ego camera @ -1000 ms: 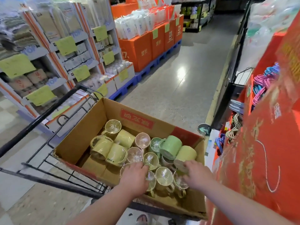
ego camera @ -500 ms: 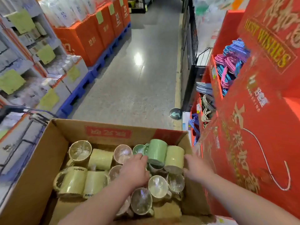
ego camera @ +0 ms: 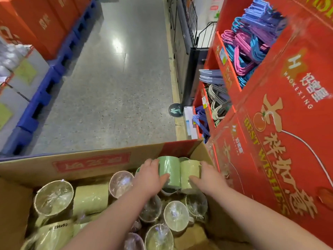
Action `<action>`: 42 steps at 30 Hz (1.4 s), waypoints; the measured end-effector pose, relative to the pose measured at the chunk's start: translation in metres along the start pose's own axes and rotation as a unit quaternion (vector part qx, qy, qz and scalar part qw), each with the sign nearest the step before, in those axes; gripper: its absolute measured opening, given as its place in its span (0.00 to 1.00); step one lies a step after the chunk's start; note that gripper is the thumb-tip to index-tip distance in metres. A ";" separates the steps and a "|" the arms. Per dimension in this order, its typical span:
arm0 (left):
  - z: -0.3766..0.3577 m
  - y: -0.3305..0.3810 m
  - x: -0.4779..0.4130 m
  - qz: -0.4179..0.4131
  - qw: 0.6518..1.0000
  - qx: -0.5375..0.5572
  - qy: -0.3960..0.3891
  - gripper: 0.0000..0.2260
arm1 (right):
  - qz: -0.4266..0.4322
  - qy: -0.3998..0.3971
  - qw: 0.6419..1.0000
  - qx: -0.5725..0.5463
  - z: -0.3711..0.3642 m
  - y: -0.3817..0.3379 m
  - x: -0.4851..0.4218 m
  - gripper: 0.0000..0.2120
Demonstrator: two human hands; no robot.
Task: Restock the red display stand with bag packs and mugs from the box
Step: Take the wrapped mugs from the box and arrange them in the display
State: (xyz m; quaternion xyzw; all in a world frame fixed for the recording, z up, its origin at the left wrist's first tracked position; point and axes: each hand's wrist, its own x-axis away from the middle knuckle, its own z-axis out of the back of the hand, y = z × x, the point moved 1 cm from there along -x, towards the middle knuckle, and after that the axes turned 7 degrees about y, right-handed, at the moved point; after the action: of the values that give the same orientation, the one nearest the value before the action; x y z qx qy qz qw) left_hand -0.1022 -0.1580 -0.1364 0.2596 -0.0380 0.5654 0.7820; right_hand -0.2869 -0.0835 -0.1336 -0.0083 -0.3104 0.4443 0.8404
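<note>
A cardboard box (ego camera: pixel 93 165) in front of me holds several plastic-wrapped mugs in yellow-green and green. At its far right corner, my left hand (ego camera: pixel 149 177) grips a green mug (ego camera: pixel 169 171), fingers over its top and thumb on its side. My right hand (ego camera: pixel 209 179) grips the pale yellow mug (ego camera: pixel 189 173) that touches it. Both mugs lie on their sides above the others. The red display stand (ego camera: pixel 270 141) rises directly to the right of the box.
The stand's compartments hold bundles of pink, blue and purple hangers (ego camera: pixel 248 42) and grey ones (ego camera: pixel 218 98). A grey aisle floor (ego camera: pixel 108 87) runs ahead. Orange boxes on blue pallets (ego camera: pixel 43 98) line the left side. A black wire rack (ego camera: pixel 189 24) stands beyond the stand.
My view swung right and down toward the stand. Both hands moved from lower mugs to the green and yellow mugs at the box's far right and closed around them.
</note>
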 end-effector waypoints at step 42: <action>-0.023 -0.037 0.016 -0.011 0.988 0.138 -0.070 0.28 | -0.149 0.008 0.964 -0.221 -0.044 0.024 0.032 0.56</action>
State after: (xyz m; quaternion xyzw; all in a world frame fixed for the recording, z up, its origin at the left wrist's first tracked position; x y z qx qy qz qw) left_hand -0.0680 -0.1425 -0.1641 0.4046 -0.0112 0.5374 0.7399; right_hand -0.2681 -0.0331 -0.1600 -0.1506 -0.3921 0.2350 0.8766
